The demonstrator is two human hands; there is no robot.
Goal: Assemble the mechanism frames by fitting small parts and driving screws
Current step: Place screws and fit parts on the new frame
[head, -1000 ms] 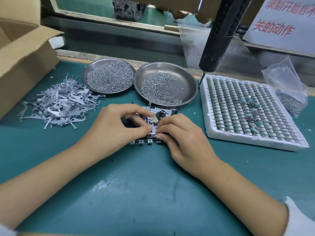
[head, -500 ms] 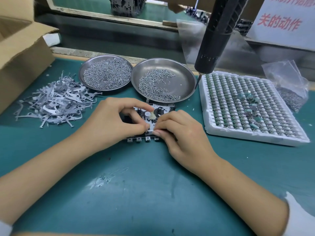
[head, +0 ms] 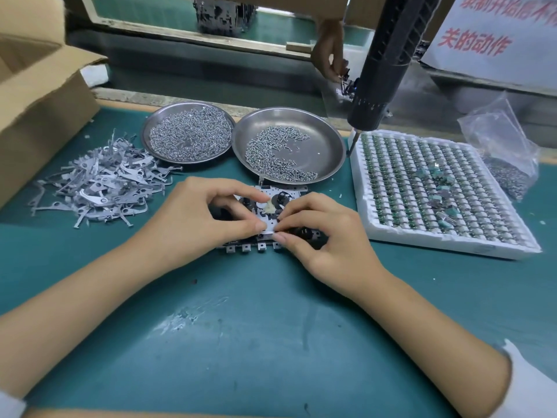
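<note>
Green table mat (head: pixel 271 342) fills most of the frame. Cardboard box (head: pixel 39 95) at upper left edge. White foam tray (head: pixel 446 245) of small green-tipped parts at right centre, a clear plastic bag (head: pixel 500 149) of small metal bits just beyond its far right corner. Black powered screwdriver (head: pixel 382 61) hangs at upper right, its bit tip just above the tray's near-left corner. Two steel dishes upper centre: left dish (head: pixel 147 131) thick with screws, right dish (head: pixel 331 146) with a thinner scatter of screws. Pile of flat metal levers (head: pixel 99 182) on the mat at centre left.

Both forearms come in from the lower corners and converge at frame centre. Left hand (head: pixel 193 218) lies palm down, fingers curled, thumb and forefinger tips together on the mechanism frame (head: pixel 271 203). Right hand (head: pixel 331 236) mirrors it, fingers curled, forefinger and thumb pinching at the same spot. The fingertips of both hands almost touch on the frame's near-middle plate. Whatever small part sits between the fingertips is too small to tell. Frame lies flat on the mat just below the right dish, its far edge and row of near tabs showing past the fingers.

Another person's hand (head: pixel 328 52) at top centre, behind the bench rail, grips a dark part.
</note>
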